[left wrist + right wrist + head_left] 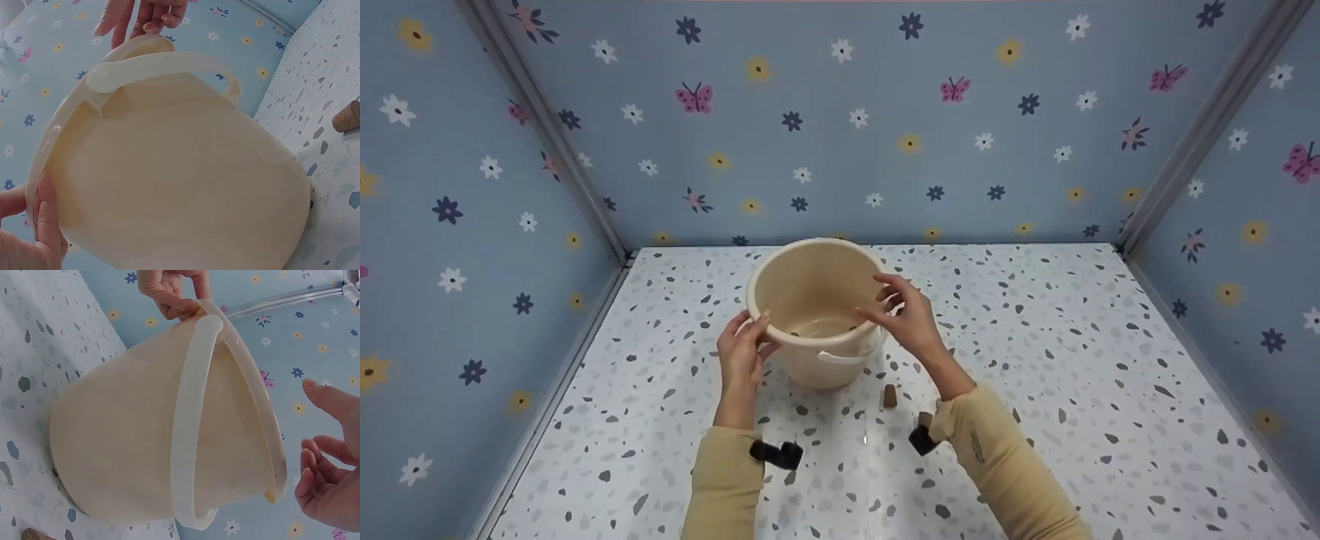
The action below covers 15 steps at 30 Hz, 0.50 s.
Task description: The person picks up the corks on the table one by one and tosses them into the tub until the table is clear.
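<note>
A cream plastic bucket (825, 367) with a white handle (844, 359) stands on the speckled surface, its mouth tilted toward the head camera. My left hand (741, 351) pinches the bucket's rim at the left, thumb over the edge and fingers below it on the outside. Over the right side of the rim is my right hand (913, 321), fingers loosely bent and holding nothing. The right wrist view shows a gap between those fingers (329, 402) and the rim (261, 396). Small brown bits show low inside the bucket, partly hidden by its near rim.
A brown cork (890, 396) stands on the surface in front of the bucket. A second cork (925, 418) is partly hidden by the black right wrist camera (922, 440). Flower-patterned blue walls (855, 165) enclose the back and sides.
</note>
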{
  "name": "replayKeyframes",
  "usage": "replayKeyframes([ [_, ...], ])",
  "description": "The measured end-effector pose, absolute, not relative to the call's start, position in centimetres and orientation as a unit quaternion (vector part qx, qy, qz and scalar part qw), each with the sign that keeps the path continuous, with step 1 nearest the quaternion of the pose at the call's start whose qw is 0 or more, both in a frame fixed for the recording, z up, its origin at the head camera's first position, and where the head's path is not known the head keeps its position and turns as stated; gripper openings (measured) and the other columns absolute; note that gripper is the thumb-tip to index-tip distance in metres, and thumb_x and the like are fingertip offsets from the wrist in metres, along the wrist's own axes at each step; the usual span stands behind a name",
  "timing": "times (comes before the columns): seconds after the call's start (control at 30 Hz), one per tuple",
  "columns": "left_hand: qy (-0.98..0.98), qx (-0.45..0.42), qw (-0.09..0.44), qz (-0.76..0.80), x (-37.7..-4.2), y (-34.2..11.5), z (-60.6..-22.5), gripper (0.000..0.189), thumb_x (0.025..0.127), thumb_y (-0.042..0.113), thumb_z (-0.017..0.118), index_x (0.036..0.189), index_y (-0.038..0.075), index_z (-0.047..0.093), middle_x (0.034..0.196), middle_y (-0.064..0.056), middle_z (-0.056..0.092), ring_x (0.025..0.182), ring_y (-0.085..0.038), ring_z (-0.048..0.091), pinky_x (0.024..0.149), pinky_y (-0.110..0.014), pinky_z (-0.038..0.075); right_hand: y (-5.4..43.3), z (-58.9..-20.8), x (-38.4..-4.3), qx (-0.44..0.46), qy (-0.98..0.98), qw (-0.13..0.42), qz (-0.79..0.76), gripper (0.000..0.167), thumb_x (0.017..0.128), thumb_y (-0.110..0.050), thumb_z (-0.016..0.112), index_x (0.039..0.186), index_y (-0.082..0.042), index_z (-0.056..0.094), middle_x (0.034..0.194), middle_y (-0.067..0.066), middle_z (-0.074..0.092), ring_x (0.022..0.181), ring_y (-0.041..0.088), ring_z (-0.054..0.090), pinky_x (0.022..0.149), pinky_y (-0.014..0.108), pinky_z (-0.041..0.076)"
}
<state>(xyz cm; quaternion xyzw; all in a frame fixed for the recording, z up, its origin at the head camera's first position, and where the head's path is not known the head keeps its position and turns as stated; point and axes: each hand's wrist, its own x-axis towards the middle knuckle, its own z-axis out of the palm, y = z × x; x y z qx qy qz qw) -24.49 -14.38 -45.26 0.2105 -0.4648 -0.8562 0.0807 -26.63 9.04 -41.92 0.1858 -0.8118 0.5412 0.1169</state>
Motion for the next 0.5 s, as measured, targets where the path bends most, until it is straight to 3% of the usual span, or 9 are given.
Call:
replayKeyframes([
  [0.23, -0.468, 0.206, 0.088, -0.855, -24.6, -14.3, -45.4, 0.04, 0.082, 0.005, 0.062, 0.118, -0.001, 0.044, 0.097, -0.017, 0.052, 0.057, -0.012, 0.054, 0.054, -0.026, 0.052, 10.1, -43.1, -26.0, 0.202, -0.812, 0.139, 0.53, 0.049, 0.071, -0.019, 0.075, 0.112, -0.003, 0.056, 0.085, 0.011, 0.056, 0.07, 0.019, 0.05, 0.061, 0.031, 0.043],
  [0.37, -0.47, 0.192, 0.101, -0.856, -24.6, -14.2, -45.6, 0.037, 0.082, 0.001, 0.06, 0.115, -0.004, 0.043, 0.08, -0.008, 0.056, 0.053, -0.011, 0.052, 0.051, -0.026, 0.051, 10.9, -43.8, -25.6, 0.204, -0.817, 0.146, 0.519, 0.048, 0.07, -0.023, 0.075, 0.11, -0.002, 0.057, 0.086, 0.009, 0.056, 0.071, 0.023, 0.051, 0.056, 0.025, 0.041],
  [0.5, -0.466, 0.185, 0.104, -0.859, -24.6, -14.2, -45.6, 0.034, 0.082, -0.001, 0.059, 0.113, -0.004, 0.043, 0.071, -0.003, 0.056, 0.051, -0.011, 0.052, 0.049, -0.026, 0.051, 11.8, -44.4, -25.1, 0.203, -0.821, 0.145, 0.513, 0.046, 0.07, -0.025, 0.075, 0.109, -0.004, 0.059, 0.086, 0.009, 0.055, 0.071, 0.023, 0.051, 0.056, 0.027, 0.042],
])
